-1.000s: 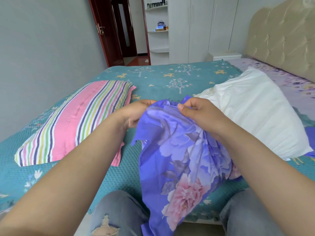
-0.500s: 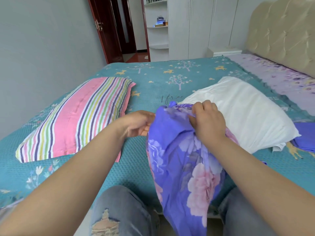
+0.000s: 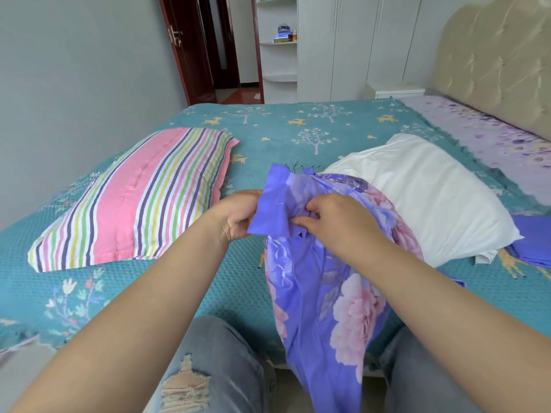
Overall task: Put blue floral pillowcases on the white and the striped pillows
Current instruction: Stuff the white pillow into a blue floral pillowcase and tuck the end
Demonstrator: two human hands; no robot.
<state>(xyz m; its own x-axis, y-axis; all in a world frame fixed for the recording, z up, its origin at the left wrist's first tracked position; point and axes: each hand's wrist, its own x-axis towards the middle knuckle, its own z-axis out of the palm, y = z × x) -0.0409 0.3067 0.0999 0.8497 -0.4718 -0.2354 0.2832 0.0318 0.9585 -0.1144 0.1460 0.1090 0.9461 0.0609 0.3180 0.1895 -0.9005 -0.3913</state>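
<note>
A blue floral pillowcase (image 3: 322,293) hangs from both my hands over the bed's near edge, its top bunched up. My left hand (image 3: 235,217) grips the plain blue flap at its left side. My right hand (image 3: 334,222) pinches the gathered cloth beside it. The white pillow (image 3: 432,192) lies on the bed just right of my hands, its near end partly hidden by the pillowcase. The striped pillow (image 3: 140,198) lies flat on the bed to the left. Part of a second blue cloth (image 3: 533,242) shows under the white pillow's right end.
The bed is covered by a teal spread (image 3: 298,129) with a lilac sheet (image 3: 492,138) near the padded headboard (image 3: 501,61). White wardrobes (image 3: 351,46), shelves and a dark red door (image 3: 185,49) stand beyond. My knees in jeans touch the bed's edge.
My hands have dropped lower and nearer to me, gathering more of the pillowcase's top. The blue flap now stands up over my left hand.
</note>
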